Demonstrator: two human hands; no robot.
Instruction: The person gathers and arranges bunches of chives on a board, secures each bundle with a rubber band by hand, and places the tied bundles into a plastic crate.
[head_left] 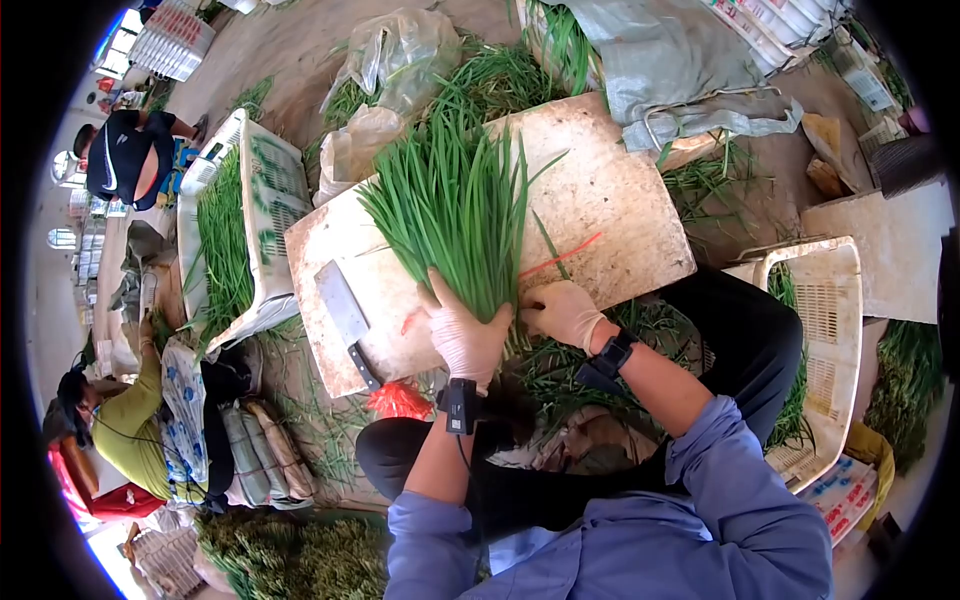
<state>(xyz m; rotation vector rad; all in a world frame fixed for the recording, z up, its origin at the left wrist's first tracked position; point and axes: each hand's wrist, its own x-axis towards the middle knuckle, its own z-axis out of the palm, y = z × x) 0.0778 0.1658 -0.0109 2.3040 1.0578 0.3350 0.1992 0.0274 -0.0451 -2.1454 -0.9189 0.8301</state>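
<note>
GREEN BUNCH PINNED DOWN BY THE LEFT HAND

From the left: the cutting board is flanked by a white crate of greens, and on its left end a knife is seen lying, its handle brought right to the near edge beside some red strips. A slip could be caused there: if the left forearm were swept that way, the knife could be knocked off towards the knee. Into the middle now! The bunch is laid across the board, leaves fanned away, its lower end wrapped by the gloved left hand. Should that hold be eased too soon, the stalks could be spilled sideways. At the bunch's right side the right hand is placed, fingers curled; whether anything is pinched cannot be told. Just beyond, a thin red strip is left loose, easily dragged off by a cuff.

And the edges: leftward movement is narrowed by the knife; the far edge is overlapped by leaf tips; the widest room is offered on the board's right half.
</note>
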